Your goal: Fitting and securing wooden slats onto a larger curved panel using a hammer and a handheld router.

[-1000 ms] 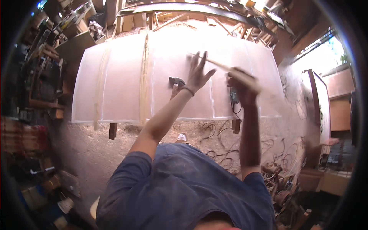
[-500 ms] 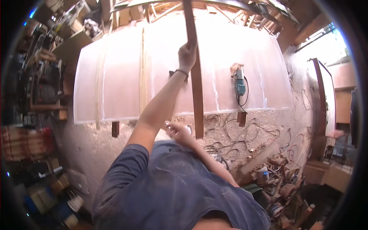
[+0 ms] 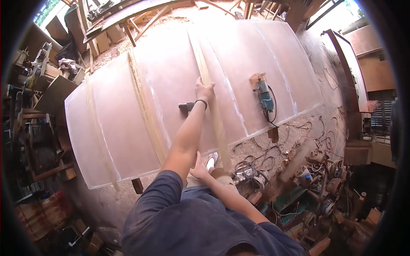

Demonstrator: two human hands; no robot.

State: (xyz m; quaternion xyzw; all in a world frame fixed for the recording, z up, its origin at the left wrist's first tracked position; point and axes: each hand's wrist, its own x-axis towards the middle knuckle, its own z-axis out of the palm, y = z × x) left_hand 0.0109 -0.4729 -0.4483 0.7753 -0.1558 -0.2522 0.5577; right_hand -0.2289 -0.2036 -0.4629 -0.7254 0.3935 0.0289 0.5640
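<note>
A wide pale panel [image 3: 277,59] with white lines across it lies before me. My left hand [image 3: 205,89] is shut on a light wooden strip [image 3: 195,47] running front to back over it. Just left of that hand, a hammer [image 3: 186,107] lies partly hidden. My right hand [image 3: 197,170] is low by my clothing, below the panel's front edge, with most fingers hidden behind my left forearm. A teal power tool [image 3: 265,99] with a cord rests on the panel to the right. Further yellowish strips [image 3: 143,106] cross the panel's left part.
Tangled cords and machine parts [image 3: 307,179] cover the floor at right. Stacked boards and clutter [image 3: 55,94] stand at left, timber framing [image 3: 124,19] behind the panel. A dark-edged board [image 3: 341,64] stands at right. Short wooden supports [image 3: 272,134] show under the panel.
The strip has swung from a diagonal in my hands down onto the panel, now showing its light face. My right hand has dropped from it to my body. The view has rotated and shifted.
</note>
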